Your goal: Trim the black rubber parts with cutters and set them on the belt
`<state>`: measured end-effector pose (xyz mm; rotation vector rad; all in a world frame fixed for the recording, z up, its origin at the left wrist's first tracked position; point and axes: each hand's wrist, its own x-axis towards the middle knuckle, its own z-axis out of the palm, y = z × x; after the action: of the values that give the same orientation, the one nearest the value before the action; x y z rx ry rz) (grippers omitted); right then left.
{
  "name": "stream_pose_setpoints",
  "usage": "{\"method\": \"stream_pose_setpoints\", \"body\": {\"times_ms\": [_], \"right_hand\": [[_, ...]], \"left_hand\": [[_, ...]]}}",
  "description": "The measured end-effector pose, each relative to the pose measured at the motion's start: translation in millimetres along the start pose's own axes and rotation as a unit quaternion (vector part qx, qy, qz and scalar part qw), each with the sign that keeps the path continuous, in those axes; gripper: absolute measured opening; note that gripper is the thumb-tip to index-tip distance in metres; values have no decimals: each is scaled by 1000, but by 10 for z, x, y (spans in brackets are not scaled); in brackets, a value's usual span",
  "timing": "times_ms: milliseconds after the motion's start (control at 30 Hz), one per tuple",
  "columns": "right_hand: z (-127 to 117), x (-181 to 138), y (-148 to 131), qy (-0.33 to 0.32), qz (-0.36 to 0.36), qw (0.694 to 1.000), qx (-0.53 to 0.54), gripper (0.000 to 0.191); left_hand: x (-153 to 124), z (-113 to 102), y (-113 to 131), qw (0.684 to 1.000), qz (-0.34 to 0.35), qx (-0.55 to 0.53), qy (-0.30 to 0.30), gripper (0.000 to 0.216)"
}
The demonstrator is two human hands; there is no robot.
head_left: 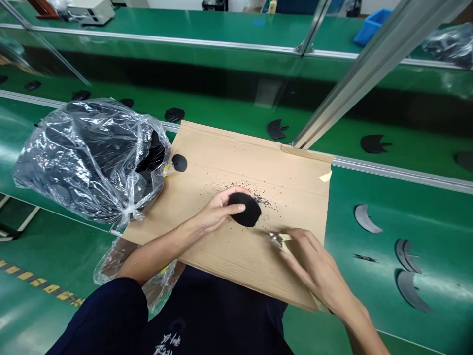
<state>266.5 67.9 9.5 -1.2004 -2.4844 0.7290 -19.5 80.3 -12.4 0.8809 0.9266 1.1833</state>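
My left hand [221,209] is closed on a flat, rounded black plastic piece [249,211], thumb on top, over the cardboard sheet [221,148]. To the right and a little nearer me, my right hand [310,259] grips a small hand tool [276,239] with a shiny metal head and pale yellow handles. It looks like nippers, but blur hides its exact shape. The tool's head is apart from the black piece. Small black crumbs [262,199] lie scattered on the cardboard just beyond the piece. Another black disc [179,162] rests at the cardboard's left edge.
A clear plastic bag [92,158] full of black parts stands on the left. Grey crescent-shaped parts [410,291] lie on the green table at right. Beyond the cardboard, black parts [276,129] lie along a green strip. A slanting metal post [354,79] rises at the back right.
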Motion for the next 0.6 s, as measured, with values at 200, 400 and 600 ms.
{"method": "stream_pose_setpoints", "body": {"times_ms": [200,400,600], "right_hand": [[-28,113,-116,76,47,988,128,31],[42,277,-213,127,-80,988,39,29],[42,388,-187,156,-144,976,-52,33]], "left_hand": [[-61,26,26,964,181,187,-54,21],[-129,76,29,936,240,243,-89,23],[-131,70,27,934,246,241,-95,25]]}}
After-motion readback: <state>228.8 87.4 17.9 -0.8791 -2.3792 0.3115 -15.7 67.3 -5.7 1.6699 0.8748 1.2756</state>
